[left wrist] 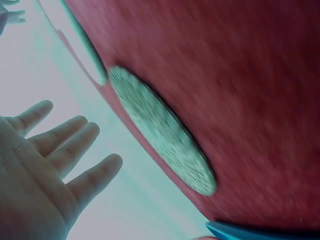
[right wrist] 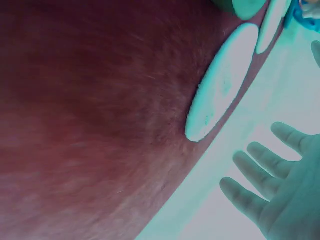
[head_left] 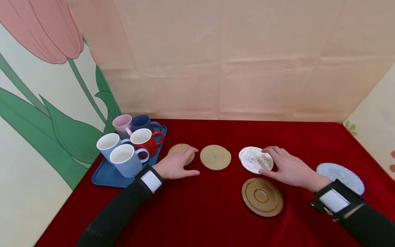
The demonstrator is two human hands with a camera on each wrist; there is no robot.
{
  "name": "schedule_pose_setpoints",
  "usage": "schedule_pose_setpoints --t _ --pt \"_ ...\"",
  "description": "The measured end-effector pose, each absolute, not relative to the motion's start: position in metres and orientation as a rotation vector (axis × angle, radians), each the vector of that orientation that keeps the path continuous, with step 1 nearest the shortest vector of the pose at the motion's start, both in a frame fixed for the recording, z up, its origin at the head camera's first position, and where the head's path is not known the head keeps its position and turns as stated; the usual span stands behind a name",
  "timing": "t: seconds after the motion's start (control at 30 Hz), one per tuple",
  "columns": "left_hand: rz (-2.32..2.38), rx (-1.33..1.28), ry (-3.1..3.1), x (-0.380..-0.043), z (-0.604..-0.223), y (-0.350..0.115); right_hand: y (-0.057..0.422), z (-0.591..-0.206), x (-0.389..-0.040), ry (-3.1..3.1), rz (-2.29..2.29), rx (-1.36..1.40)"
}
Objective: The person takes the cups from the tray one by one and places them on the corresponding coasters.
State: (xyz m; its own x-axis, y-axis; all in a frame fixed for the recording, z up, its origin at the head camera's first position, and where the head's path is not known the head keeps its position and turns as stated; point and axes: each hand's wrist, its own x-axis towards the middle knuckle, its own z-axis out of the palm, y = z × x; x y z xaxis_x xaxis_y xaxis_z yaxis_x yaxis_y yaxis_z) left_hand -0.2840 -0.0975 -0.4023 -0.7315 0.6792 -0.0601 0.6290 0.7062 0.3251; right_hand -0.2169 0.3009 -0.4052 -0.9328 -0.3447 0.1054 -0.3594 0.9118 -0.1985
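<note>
My left hand [head_left: 176, 164] hovers over a small woven wicker coaster [head_left: 179, 148], partly covering it, thumb and fingers spread. In the left wrist view a gap shows between the fingers and the round coaster [left wrist: 162, 132] on the cloth. To its right lies a beige coiled-rope coaster [head_left: 215, 157]. My right hand [head_left: 288, 167] is held above the right edge of a white speckled coaster [head_left: 254, 160], fingers apart and holding nothing. The right wrist view shows that coaster [right wrist: 223, 82] flat on the cloth, away from the fingers. A brown grooved round coaster [head_left: 262, 197] lies nearer me.
At the left, a blue tray [head_left: 108, 176] carries several mugs, among them a red mug [head_left: 148, 142], a dark blue mug [head_left: 142, 121] and a light blue mug [head_left: 126, 161]. A pale grey-blue round mat [head_left: 340, 176] lies beyond my right wrist. Red cloth [head_left: 197, 212] covers the table.
</note>
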Motion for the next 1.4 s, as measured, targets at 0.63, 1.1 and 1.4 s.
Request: schedule_pose_setpoints --t 0.63,1.1,1.4 --pt "0.394 1.159 2.700 -0.255 -0.406 -0.098 0.290 -0.419 -0.149 -3.136 0.295 0.718" --pt "0.431 1.049 2.724 -0.250 -0.406 -0.110 0.282 -0.425 -0.147 -3.052 0.298 0.830" --pt "0.441 1.042 2.736 -0.248 -0.406 -0.113 0.259 -0.423 -0.154 -2.971 0.283 0.963"
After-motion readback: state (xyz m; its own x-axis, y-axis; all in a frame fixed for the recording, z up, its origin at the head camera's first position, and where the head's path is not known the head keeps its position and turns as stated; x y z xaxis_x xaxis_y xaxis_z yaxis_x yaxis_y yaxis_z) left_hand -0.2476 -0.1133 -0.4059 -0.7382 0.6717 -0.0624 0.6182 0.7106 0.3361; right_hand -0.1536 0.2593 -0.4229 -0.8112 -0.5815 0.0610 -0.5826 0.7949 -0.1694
